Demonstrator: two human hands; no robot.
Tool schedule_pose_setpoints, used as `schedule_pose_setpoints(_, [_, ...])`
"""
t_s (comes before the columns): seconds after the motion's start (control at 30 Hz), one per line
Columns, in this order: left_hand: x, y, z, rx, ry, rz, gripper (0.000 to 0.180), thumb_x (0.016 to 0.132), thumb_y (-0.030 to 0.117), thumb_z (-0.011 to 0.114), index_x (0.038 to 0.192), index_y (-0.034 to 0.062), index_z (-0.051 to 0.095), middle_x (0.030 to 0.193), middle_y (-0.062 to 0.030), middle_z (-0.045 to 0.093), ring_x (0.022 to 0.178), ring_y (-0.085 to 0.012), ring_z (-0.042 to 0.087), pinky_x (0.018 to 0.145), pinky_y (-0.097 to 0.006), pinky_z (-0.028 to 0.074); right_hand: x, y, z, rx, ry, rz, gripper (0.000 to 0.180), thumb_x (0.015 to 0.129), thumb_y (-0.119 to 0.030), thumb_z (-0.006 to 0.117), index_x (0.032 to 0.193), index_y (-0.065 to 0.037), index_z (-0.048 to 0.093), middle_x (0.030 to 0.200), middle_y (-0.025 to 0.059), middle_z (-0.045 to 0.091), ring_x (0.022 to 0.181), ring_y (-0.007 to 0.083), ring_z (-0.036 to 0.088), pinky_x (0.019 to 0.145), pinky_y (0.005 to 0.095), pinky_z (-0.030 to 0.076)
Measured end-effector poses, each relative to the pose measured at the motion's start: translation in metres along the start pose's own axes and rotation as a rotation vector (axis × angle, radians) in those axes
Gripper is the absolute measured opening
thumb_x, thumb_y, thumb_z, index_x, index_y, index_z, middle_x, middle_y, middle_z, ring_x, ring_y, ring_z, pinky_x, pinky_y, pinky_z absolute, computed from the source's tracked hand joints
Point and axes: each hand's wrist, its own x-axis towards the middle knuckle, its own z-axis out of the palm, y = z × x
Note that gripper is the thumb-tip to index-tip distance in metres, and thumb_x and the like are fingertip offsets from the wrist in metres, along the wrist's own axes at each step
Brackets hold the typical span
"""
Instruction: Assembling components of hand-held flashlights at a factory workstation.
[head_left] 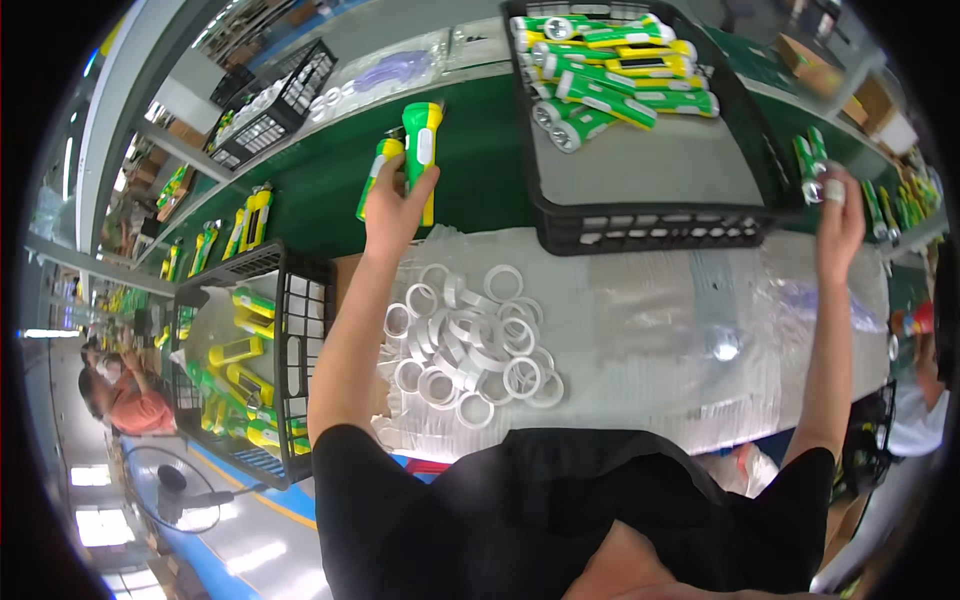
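My left hand (395, 205) reaches out over the green conveyor belt (480, 150) and grips a green and yellow flashlight (423, 140) that stands upright. A second flashlight (378, 170) lies just left of it on the belt. My right hand (838, 215) is stretched far right and holds a green flashlight (812, 160) by its lens end. Between my arms, a heap of white plastic rings (470, 340) rests on clear plastic sheeting (650, 320).
A black crate (640, 225) with several green and yellow flashlights sits ahead. Another black crate (300, 300) with flashlights stands at my left. More flashlights lie along the belt on both sides. Other workers sit at far left and far right. A fan stands on the floor.
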Motion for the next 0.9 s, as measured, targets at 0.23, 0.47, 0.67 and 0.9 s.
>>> schedule_pose_setpoints(0.23, [-0.162,0.142,0.007,-0.281,-0.156,0.298,0.059,0.078,0.019,0.080,0.127,-0.0002,0.053,0.097,-0.0109,0.068,0.080,-0.0164,0.064,0.065,-0.026,0.048,-0.133,-0.177,0.101,0.621,-0.598,0.423,0.046,0.089,-0.020,0.071,0.126,0.002,0.053,0.104,0.0083,0.065,0.100,0.0170,0.062,0.085,0.0292,0.049])
schedule_pose_setpoints(0.47, [-0.221,0.147,0.018,-0.402,-0.357,0.376,0.049,0.085,0.014,0.071,0.128,0.0009,0.052,0.114,-0.0122,0.063,0.101,-0.0208,0.062,0.079,-0.031,0.050,-0.213,-0.209,0.070,0.882,-0.493,0.690,0.056,0.086,-0.022,0.069,0.133,-0.005,0.041,0.100,0.0103,0.064,0.092,0.0195,0.063,0.081,0.0321,0.049])
schedule_pose_setpoints(0.67, [-0.208,0.182,0.038,-0.955,-0.669,0.387,0.031,0.100,0.018,0.044,0.122,-0.0002,0.057,0.120,-0.0118,0.059,0.106,-0.0165,0.057,0.086,-0.030,0.047,-0.241,-0.226,0.041,0.988,-0.902,0.605,0.061,0.080,-0.015,0.069,0.130,-0.007,0.037,0.090,0.0102,0.060,0.084,0.0196,0.062,0.074,0.0314,0.049])
schedule_pose_setpoints(0.9, [-0.221,0.177,0.020,-0.815,-0.529,0.469,0.036,0.103,0.021,0.038,0.097,0.0007,0.067,0.093,-0.0096,0.067,0.078,-0.0132,0.058,0.070,-0.028,0.045,-0.250,-0.238,0.038,0.788,-0.865,0.733,0.048,0.092,-0.031,0.064,0.124,-0.002,0.042,0.096,0.0090,0.060,0.086,0.0161,0.062,0.071,0.0299,0.051])
